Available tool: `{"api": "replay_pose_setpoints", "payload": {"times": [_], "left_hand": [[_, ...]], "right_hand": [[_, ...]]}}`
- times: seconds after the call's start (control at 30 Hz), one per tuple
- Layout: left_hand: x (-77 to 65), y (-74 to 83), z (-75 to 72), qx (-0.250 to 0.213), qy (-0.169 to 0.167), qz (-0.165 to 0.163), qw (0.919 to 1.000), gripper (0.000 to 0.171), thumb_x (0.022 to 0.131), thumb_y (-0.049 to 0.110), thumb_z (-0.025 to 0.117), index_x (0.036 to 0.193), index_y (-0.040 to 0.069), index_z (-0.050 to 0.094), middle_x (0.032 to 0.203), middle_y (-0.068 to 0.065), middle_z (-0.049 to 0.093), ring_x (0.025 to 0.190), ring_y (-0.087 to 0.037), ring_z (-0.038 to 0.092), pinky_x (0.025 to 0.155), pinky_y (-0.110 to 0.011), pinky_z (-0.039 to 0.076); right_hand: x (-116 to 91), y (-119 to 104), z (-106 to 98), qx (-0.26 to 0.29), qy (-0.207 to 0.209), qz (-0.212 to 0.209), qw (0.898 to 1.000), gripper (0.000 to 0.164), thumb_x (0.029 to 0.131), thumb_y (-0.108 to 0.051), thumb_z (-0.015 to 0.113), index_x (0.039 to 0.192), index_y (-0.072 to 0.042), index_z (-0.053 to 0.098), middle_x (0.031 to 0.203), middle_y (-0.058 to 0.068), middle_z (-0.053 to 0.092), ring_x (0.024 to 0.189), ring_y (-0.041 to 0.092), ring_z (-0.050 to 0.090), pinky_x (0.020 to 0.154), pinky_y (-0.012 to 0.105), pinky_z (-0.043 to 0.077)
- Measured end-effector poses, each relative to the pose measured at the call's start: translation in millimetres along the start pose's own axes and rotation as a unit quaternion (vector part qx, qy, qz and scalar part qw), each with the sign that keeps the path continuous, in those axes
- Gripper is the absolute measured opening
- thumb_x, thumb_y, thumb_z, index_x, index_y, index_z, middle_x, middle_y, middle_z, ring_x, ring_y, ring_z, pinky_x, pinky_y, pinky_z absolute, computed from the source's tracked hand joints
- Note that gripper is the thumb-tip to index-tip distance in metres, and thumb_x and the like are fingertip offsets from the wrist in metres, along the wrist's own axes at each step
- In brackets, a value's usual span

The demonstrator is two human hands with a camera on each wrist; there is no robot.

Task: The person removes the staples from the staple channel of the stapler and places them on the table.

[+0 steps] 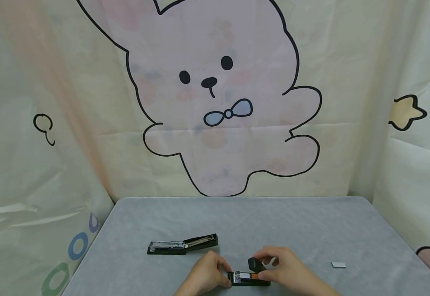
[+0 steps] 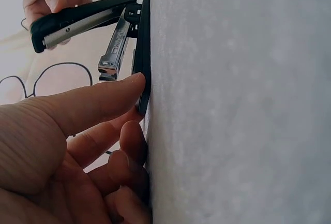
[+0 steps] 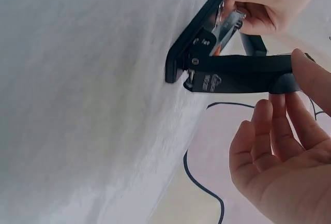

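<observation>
A black stapler [image 1: 248, 283] lies on the table in front of me, its top arm [image 2: 77, 21] swung up and away from the metal staple channel [image 2: 115, 50]. A bit of orange [image 1: 254, 276] shows inside it. My left hand [image 1: 208, 273] pinches the front end of the base [image 2: 145, 53] between thumb and fingers. With thumb and fingertips, my right hand [image 1: 289, 269] grips the free end of the raised arm. Behind and to the left lies a second black stapler [image 1: 167, 250], also spread wide, touched by neither hand.
A small pale strip, perhaps staples [image 1: 338, 265], lies on the grey cloth-covered table [image 1: 348, 230] to the right. Printed curtains [image 1: 329, 164] hang behind the table and along both sides.
</observation>
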State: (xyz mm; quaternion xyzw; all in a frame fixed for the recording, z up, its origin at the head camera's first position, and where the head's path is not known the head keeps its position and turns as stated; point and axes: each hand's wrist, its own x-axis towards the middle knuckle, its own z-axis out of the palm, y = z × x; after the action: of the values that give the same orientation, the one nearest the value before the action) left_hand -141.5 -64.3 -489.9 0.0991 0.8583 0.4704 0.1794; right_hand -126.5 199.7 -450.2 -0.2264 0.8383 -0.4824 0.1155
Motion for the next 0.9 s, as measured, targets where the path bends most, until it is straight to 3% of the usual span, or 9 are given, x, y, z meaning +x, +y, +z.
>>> {"api": "replay_pose_setpoints", "payload": {"times": [0.3,0.77,0.9], "left_hand": [[0.2,2.6,-1.2,0.002,-0.005,-0.012,0.9999,0.025,0.066,-0.008,0.09,0.079,0.01,0.079,0.06,-0.001,0.061,0.057,-0.015,0.054,0.053,-0.03,0.039],[2.7,0.9,-0.6,0.0,-0.007,-0.022,0.9997,0.025,0.065,-0.009,0.09,0.078,0.01,0.079,0.063,-0.003,0.062,0.059,-0.017,0.053,0.053,-0.03,0.037],[2.4,0.5,-0.8,0.001,-0.007,-0.022,0.9997,0.025,0.066,-0.009,0.09,0.078,0.01,0.079,0.062,-0.002,0.062,0.058,-0.016,0.055,0.054,-0.03,0.038]], "right_hand": [[-12,7,-17,0.036,0.0,0.034,0.999,0.034,0.086,-0.011,0.085,0.117,-0.003,0.073,0.107,0.005,0.073,0.087,0.016,0.063,0.074,0.029,0.049],[-31,23,-37,0.07,-0.003,0.031,0.997,0.043,0.088,-0.007,0.083,0.123,0.013,0.066,0.104,0.006,0.069,0.082,0.009,0.063,0.067,0.029,0.054],[-36,29,-44,0.084,-0.013,0.06,0.995,0.047,0.089,-0.005,0.082,0.126,0.015,0.063,0.105,0.01,0.068,0.081,0.01,0.061,0.067,0.029,0.054]]}}
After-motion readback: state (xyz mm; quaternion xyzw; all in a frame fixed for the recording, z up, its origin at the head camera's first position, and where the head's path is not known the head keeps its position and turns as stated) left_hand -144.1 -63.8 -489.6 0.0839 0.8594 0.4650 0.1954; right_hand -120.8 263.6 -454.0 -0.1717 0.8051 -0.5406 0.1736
